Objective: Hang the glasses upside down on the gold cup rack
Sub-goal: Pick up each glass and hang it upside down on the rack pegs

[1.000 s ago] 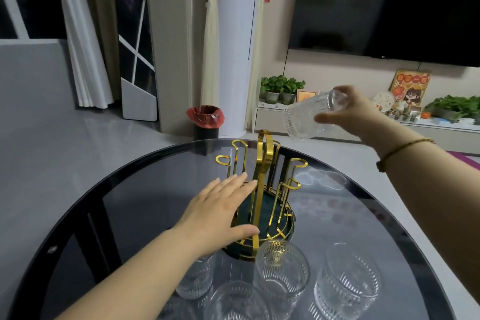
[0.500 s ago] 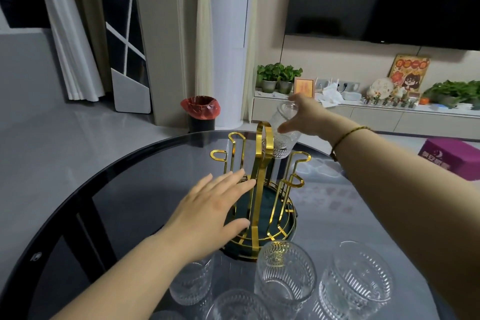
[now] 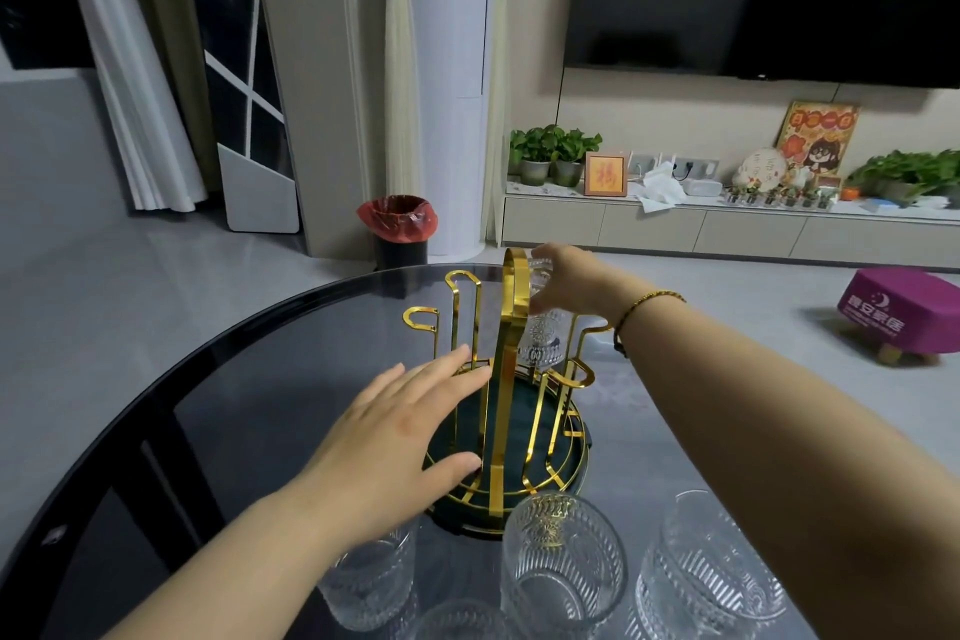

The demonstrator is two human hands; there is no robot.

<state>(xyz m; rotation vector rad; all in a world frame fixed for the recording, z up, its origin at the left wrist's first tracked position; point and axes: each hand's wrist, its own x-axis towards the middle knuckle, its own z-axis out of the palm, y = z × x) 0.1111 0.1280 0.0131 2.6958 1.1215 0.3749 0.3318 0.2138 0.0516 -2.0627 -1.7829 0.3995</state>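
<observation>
Right hand (image 3: 563, 278): closed around a glass (image 3: 542, 327), mouth down, at a far prong of the gold rack (image 3: 511, 395).
Left hand (image 3: 400, 437): open, flat against the rack.
Risk: the rim may miss the prong and slip.
Waiting glasses (image 3: 563, 561): near the table edge (image 3: 156, 395).

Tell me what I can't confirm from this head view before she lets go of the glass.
- Whether the held glass is seated on a prong: the gold cup rack handle and right hand cover it.
- Glass behind the left hand: top hidden.
- Nearest glass: cut off by the bottom edge.
</observation>
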